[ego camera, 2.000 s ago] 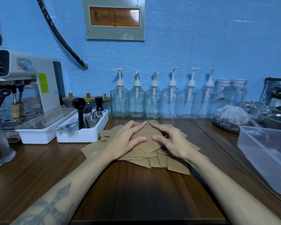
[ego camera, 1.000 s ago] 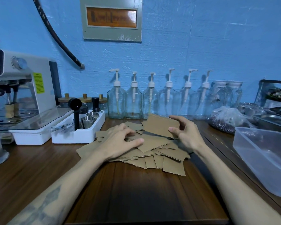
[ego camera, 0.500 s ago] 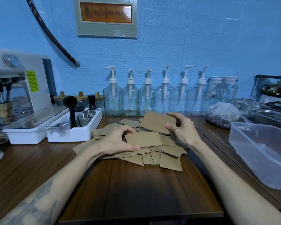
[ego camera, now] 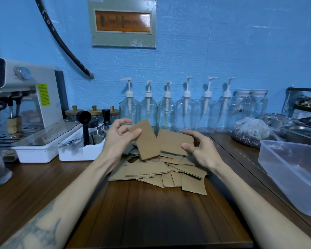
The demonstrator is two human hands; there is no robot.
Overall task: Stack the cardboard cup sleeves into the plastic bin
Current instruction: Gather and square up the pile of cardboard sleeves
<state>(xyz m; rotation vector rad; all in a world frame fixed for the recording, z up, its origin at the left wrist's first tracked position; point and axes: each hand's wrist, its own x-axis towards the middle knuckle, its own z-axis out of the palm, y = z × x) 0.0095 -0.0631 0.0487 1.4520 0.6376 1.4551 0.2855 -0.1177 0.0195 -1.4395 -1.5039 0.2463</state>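
Observation:
A loose pile of flat brown cardboard cup sleeves (ego camera: pixel 162 172) lies on the wooden counter in front of me. My left hand (ego camera: pixel 118 139) pinches one sleeve (ego camera: pixel 147 142) and holds it tilted above the pile. My right hand (ego camera: pixel 201 150) pinches a second sleeve (ego camera: pixel 174 141), held flat-on beside the first so their edges overlap. The clear plastic bin (ego camera: pixel 294 169) stands on the counter at the right with nothing in it, well apart from both hands.
A white espresso machine (ego camera: pixel 23 108) and a white tool tray (ego camera: pixel 79 150) stand at the left. Several glass pump bottles (ego camera: pixel 167 110) line the blue wall. A plastic bag of dark contents (ego camera: pixel 251 133) and metal trays (ego camera: pixel 303 130) sit behind the bin.
My left hand has lifted a sleeve off the pile and raised it. My right hand still holds its sleeve, now brought beside the left one above the pile.

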